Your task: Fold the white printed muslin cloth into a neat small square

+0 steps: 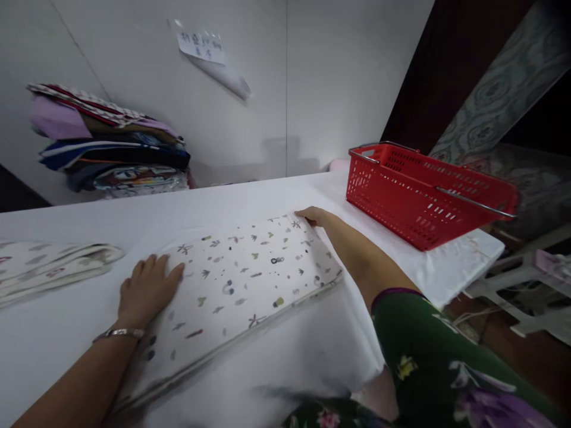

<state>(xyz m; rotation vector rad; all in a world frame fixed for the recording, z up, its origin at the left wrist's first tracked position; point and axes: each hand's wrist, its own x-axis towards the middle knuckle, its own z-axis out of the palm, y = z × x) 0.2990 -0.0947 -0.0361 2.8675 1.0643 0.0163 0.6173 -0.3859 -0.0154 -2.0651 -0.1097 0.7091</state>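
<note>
A folded white cloth (pixel 241 279) printed with small motifs lies flat across the white-covered table, its layered edge facing me. My left hand (pixel 149 291) rests palm down on the cloth's left side, fingers extended and slightly apart. At the far right corner, my right hand (pixel 313 215) has its fingers closed together around the cloth's edge; part of its grip is hidden from view. Another folded patterned cloth (pixel 53 264) lies to the left of my left hand.
A red plastic basket (pixel 388 199) with metal handles stands at the table's back right. Piled folded fabrics (pixel 116 145) sit at the back left against the wall. A partly peeled paper sign (pixel 200 47) hangs on the wall. A white stool (pixel 517 285) stands right of the table (pixel 285 196).
</note>
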